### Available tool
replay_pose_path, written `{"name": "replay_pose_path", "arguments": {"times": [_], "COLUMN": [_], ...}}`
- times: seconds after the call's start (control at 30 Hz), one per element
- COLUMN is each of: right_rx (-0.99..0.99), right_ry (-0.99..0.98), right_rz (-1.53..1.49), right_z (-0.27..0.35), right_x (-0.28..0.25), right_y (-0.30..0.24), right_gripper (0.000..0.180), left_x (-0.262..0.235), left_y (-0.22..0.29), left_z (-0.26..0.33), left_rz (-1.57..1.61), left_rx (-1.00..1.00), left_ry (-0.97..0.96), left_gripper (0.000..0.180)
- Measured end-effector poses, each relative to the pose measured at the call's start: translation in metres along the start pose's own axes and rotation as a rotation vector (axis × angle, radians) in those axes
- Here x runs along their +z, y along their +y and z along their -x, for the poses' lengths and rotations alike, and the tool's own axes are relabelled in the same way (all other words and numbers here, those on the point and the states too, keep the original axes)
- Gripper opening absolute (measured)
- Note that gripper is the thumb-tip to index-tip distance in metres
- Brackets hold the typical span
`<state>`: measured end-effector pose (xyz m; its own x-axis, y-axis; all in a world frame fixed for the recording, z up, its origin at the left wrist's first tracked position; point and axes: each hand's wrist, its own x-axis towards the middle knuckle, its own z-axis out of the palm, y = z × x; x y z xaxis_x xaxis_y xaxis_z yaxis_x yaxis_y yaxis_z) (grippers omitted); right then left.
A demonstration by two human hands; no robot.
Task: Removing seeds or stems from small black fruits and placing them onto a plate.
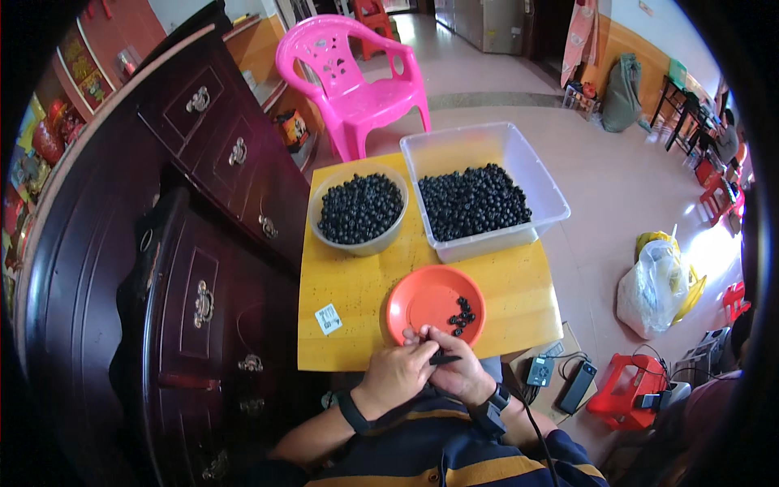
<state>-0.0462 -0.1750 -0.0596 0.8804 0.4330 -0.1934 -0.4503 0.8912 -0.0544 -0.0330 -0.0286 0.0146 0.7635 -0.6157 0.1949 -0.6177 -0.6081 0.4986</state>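
Note:
Over the near rim of a round orange-red plastic dish, my two hands meet with fingertips close together. My left hand is closed, its fingers bent inward. Beside it my right hand is also curled closed, thumb against the fingers. A short dark pointed thing, like a small blade, shows between the hands; which hand grips it I cannot tell. Anything smaller at the fingertips is hidden. Several small dark round beads or berries lie in the right side of the dish.
A round tub and a rectangular clear bin, both full of dark beads or berries, stand farther back on the yellow tabletop. A dark cabinet borders the left; a pink chair stands behind. A red stool is at right.

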Motion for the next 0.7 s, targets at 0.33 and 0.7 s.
{"name": "replay_pose_path", "arguments": {"times": [0.33,0.7], "right_rx": [-0.036,0.002], "right_ry": [0.020,0.089], "right_rz": [-0.032,0.310], "right_z": [0.006,0.018], "right_x": [-0.001,0.022], "right_y": [0.000,-0.008], "right_gripper": [0.026,0.016], "left_x": [0.013,-0.019], "left_y": [0.005,-0.013], "left_z": [-0.002,-0.006], "left_rz": [-0.003,0.492], "left_rx": [-0.009,-0.245], "left_ry": [0.027,0.024], "left_gripper": [0.021,0.028]}}
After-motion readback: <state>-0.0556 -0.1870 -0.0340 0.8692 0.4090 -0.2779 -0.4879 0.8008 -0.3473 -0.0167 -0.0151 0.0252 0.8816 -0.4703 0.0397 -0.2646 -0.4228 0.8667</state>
